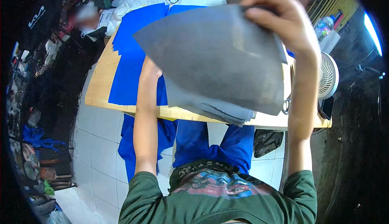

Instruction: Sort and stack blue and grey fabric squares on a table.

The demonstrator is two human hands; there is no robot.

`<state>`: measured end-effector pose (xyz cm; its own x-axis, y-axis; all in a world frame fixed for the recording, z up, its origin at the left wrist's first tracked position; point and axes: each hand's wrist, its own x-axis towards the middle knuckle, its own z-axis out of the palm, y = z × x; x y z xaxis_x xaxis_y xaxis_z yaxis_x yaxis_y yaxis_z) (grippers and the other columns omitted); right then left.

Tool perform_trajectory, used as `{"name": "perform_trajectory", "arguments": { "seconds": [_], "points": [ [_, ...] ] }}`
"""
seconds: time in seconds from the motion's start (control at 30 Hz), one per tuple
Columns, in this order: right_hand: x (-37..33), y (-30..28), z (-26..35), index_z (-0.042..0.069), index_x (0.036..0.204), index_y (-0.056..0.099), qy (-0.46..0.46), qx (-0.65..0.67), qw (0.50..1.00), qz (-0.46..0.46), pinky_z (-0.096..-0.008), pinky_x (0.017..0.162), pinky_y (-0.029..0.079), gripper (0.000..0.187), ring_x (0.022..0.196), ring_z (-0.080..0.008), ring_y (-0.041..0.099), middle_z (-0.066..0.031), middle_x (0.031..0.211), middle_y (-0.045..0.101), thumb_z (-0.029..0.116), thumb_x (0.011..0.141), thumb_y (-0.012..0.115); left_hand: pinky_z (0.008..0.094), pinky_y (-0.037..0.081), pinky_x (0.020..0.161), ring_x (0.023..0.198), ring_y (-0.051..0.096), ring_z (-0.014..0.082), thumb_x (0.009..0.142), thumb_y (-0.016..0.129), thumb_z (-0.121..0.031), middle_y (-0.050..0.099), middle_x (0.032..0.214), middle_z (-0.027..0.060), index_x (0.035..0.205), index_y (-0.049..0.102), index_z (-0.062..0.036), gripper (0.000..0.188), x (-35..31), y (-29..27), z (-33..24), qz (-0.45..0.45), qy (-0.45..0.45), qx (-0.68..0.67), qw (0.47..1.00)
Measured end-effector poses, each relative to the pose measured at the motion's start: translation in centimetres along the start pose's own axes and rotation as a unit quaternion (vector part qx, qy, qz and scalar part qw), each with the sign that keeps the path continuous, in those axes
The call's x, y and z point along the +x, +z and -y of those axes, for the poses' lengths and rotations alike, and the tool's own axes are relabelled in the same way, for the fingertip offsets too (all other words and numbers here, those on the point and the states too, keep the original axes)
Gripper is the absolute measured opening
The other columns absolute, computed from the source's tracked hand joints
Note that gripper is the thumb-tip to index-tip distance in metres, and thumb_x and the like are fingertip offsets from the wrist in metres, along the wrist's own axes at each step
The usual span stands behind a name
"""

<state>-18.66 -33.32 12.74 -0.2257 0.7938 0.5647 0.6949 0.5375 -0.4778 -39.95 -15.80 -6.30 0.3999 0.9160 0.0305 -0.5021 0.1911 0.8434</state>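
Observation:
My right hand (pixel 283 19) is raised high and grips the far edge of a large grey sheet (pixel 214 53), lifting it so that it bends over the table. My left hand (pixel 150 68) is mostly hidden under that sheet, reaching onto the blue fabric (pixel 129 66) spread on the wooden table (pixel 99 84). Under the lifted sheet lies a stack of more grey sheets (pixel 219 110) at the table's near edge. I cannot tell what the left fingers hold.
A white fan (pixel 329 76) stands at the table's right end, with scissors (pixel 286 104) beside the stack. Blue fabric (pixel 129 147) hangs off the near edge toward the white tiled floor (pixel 101 143). A person (pixel 87 19) sits at the far left. Clutter lines the left wall.

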Motion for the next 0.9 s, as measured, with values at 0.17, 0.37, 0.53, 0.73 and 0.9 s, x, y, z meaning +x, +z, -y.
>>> {"name": "perform_trajectory", "arguments": {
  "seconds": [0.17,0.37,0.53,0.73,0.9],
  "points": [
    [0.4,7.4,-6.0,0.003,0.091,0.064,0.117,-0.079,0.989,-0.039,-0.0249,0.067,0.045,0.02,0.071,-0.0115,0.057,-0.0054,0.075,0.062,0.019,0.079,0.063,0.0289,0.047,0.07,0.08,0.058,0.0157,0.085,0.053,-0.02,0.062,0.094,0.0091,0.103,0.058,-0.0001,0.027,-1.7,0.5,-1.2,0.019,0.001,0.089,0.996],
    [-0.2,9.2,-10.3,0.005,0.088,0.066,0.046,-0.238,0.955,-0.172,-0.0293,0.081,0.042,0.024,0.087,-0.0193,0.06,-0.0104,0.085,0.064,0.025,0.075,0.064,0.0279,0.047,0.07,0.081,0.059,0.0156,0.087,0.049,-0.019,0.062,0.093,0.0094,0.103,0.058,0.0,0.026,-1.7,0.9,-1.1,0.06,-0.012,0.108,0.992],
    [-0.3,8.8,-10.2,0.003,0.088,0.066,0.218,-0.034,0.973,-0.072,-0.0279,0.078,0.043,0.024,0.08,-0.0179,0.059,-0.0097,0.083,0.064,0.024,0.076,0.063,0.0289,0.046,0.075,0.086,0.059,0.016,0.09,0.045,-0.021,0.061,0.099,0.0096,0.106,0.057,0.0001,0.029,-1.6,0.0,-1.0,0.072,0.007,0.115,0.991],
    [-0.6,9.2,-10.4,0.008,0.087,0.068,0.178,-0.071,0.971,-0.143,-0.0309,0.072,0.047,0.023,0.077,-0.021,0.062,-0.0122,0.08,0.065,0.026,0.074,0.067,0.0275,0.044,0.082,0.09,0.058,0.0161,0.093,0.043,-0.033,0.06,0.104,0.0099,0.109,0.057,0.0003,0.04,-2.0,1.7,-0.7,0.08,0.035,-0.042,0.995],
    [-0.3,9.4,-10.4,0.011,0.094,0.066,0.155,-0.076,0.97,-0.173,-0.0337,0.079,0.046,0.028,0.091,-0.0261,0.061,-0.0156,0.091,0.065,0.027,0.071,0.071,0.0259,0.04,0.083,0.091,0.054,0.0119,0.089,0.053,-0.021,0.06,0.102,0.0073,0.107,0.057,0.0016,0.029,-1.6,1.2,-0.5,0.093,0.14,0.132,0.977]
  ]
}}
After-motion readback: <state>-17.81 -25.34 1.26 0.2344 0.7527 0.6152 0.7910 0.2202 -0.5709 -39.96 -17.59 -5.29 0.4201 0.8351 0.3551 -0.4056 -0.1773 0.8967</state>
